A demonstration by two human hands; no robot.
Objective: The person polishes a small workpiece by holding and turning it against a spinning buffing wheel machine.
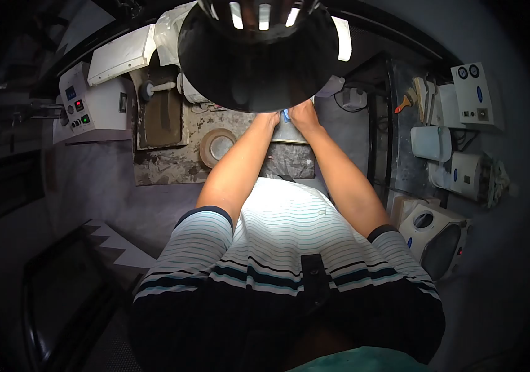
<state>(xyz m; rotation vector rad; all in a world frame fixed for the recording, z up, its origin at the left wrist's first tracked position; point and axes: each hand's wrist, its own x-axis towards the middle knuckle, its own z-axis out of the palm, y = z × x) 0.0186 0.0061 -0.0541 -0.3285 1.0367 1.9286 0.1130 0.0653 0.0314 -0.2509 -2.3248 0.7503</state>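
Both forearms reach forward to the workbench, beneath a large dark lamp shade [259, 68] that covers part of the view. My left hand [269, 116] is mostly hidden by the shade's lower edge; its fingers cannot be made out. Just to its right, my right hand [303, 114] shows its back and wrist, with the fingertips hidden. Between the two hands a small blue object [287, 115] is partly visible, and which hand holds it is unclear. Under the hands lies a light grey flat surface [290, 132].
A round bowl [205, 149] stands left of my left forearm, near a brown-filled tray [142, 124]. A white control box [101, 102] is at the left. On the right are a brush [409, 99], a pale container [429, 144] and a gauge unit [477, 96].
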